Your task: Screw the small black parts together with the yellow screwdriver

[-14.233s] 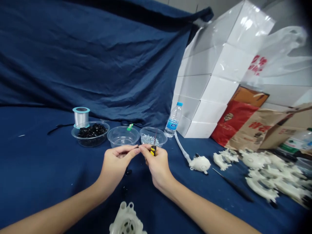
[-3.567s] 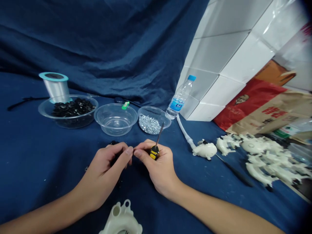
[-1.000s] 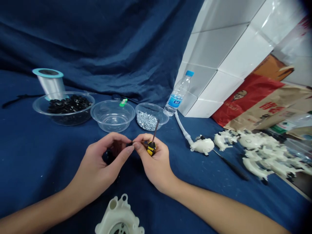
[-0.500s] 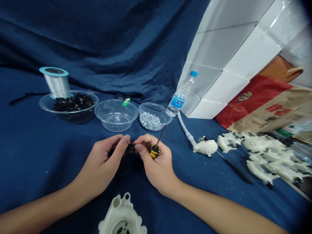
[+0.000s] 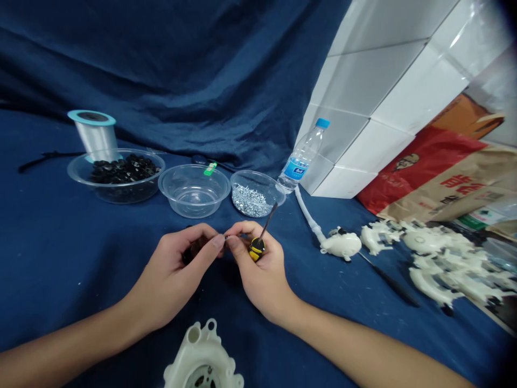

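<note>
My left hand [image 5: 175, 275] is closed, thumb against fingers, around small black parts [image 5: 187, 255] that its fingers mostly hide. Its thumb tip meets the fingertips of my right hand [image 5: 264, 277], where a tiny dark bit shows between them, too small to name. Tucked in my right palm is a screwdriver [image 5: 257, 249] with a yellow-and-black handle, its shaft pointing up and away. Below both hands, at the bottom edge, lies a white plastic housing [image 5: 202, 350] with a round recess.
Behind the hands stand a bowl of black parts [image 5: 125, 171], a clear bowl [image 5: 194, 207] and a bowl of screws [image 5: 252, 202]. A wire spool [image 5: 95, 132], a water bottle [image 5: 297, 167] and white boxes [image 5: 355, 129] rise behind. Rightward lie white housings [image 5: 440, 242] and a black-handled tool [image 5: 391, 280].
My left hand has shifted slightly right, bringing its thumb tip up to the right fingertips. The black part that showed between the hands is now mostly covered.
</note>
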A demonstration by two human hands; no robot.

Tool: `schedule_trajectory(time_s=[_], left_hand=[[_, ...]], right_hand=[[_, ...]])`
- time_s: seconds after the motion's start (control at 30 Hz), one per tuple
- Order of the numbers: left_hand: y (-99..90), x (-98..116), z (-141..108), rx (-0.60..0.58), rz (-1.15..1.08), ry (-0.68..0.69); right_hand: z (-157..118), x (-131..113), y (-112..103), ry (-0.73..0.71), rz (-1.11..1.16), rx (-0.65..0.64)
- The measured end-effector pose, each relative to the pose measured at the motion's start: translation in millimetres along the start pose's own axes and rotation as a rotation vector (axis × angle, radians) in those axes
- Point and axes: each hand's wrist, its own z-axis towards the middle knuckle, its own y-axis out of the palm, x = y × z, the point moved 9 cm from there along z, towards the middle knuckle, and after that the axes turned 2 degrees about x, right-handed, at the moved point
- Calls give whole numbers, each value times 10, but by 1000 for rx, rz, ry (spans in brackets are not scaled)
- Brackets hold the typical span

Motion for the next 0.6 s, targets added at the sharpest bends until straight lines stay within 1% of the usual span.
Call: schedule_trajectory(time_s=[0.1,0.23,0.4,0.6], left_hand=[[4,-5,0,-2,46,-3],[-3,-35,13,13,52,-18],[-47,-43,40,72,39,-22],[-150,-27,70,188,-39,18]], right_hand=[[9,-11,-4,4,-1,2],[10,3,-25,22,-7,21],[8,50,-80,45,3,78],[15,99,-144,68,21,137]])
